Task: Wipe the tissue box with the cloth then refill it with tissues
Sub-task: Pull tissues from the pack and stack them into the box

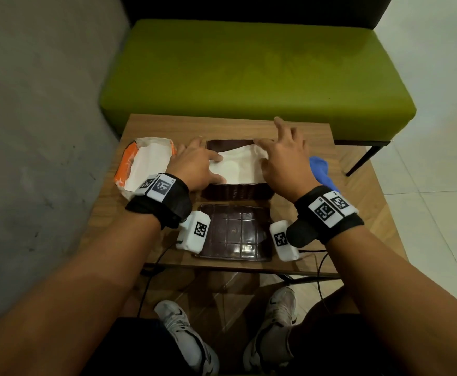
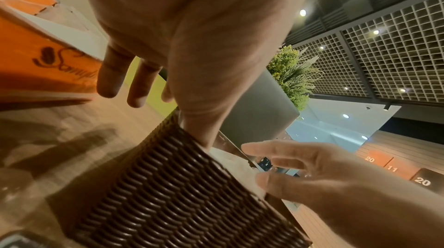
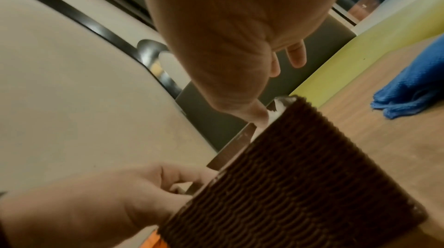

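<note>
Premises appear to be a commercial lounge or lobby: green upholstered bench (image 1: 249,74), grid ceiling (image 2: 384,58) with downlights, numbered lockers (image 2: 394,168).

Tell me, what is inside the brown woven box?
White tissues fill the brown woven box, with both hands, left and right, resting on them. Anything beneath the tissues is hidden.

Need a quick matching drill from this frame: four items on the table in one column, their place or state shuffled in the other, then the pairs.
Things:
1. blue cloth
2. orange and white tissue pack
3. flat dark brown box lid
4. white tissues

Places or states:
A. torn open, left of the brown woven tissue box
B. lying in the open box under both hands
C. bunched on the table right of the box
D. flat on the table, nearer the person than the box

Pairs: 1-C, 2-A, 3-D, 4-B
</note>
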Demonstrator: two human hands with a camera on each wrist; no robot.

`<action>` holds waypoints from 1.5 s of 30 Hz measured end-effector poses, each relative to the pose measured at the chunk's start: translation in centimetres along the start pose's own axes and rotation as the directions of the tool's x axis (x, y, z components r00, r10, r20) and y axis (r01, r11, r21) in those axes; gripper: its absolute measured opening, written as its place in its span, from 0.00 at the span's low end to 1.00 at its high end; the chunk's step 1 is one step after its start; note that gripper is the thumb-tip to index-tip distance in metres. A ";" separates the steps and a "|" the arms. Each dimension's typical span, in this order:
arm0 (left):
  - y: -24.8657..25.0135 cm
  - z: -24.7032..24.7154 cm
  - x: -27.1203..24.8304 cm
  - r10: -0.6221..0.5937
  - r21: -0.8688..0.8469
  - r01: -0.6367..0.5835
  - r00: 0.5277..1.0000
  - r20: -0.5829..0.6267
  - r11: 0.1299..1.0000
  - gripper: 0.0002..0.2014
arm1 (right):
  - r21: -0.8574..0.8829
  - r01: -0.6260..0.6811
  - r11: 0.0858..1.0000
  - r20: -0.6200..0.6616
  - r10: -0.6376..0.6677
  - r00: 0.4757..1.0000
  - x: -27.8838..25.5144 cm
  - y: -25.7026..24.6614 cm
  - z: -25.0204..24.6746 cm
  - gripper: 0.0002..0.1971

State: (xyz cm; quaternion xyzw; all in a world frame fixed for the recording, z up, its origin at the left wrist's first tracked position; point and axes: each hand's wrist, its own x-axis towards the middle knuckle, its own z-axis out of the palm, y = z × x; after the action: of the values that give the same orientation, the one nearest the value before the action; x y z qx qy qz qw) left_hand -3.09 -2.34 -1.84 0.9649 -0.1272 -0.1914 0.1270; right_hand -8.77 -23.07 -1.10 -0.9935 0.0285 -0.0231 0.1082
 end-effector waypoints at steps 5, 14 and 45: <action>-0.2 0.1 0.5 0.011 -0.040 -0.010 1.000 0.025 0.999 0.35 | -0.093 -0.107 0.990 0.172 0.122 0.977 0.3 0.9 0.2 0.19; 0.1 -0.5 1.3 0.003 -0.004 -0.002 0.996 0.085 1.000 0.37 | -0.171 -0.175 0.970 0.389 0.230 0.892 3.3 1.5 1.1 0.27; -10.9 -4.0 -2.8 -0.502 -0.183 0.475 0.852 -0.150 0.861 0.17 | 0.286 0.419 0.862 0.173 -0.477 0.862 2.9 -13.1 -3.9 0.10</action>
State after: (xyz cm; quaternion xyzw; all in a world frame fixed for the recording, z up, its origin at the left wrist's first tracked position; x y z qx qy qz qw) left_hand -1.81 9.43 -0.49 0.9680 0.1492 -0.1316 0.1529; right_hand -5.36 -11.29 5.68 -0.9476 -0.2209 0.0681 0.2207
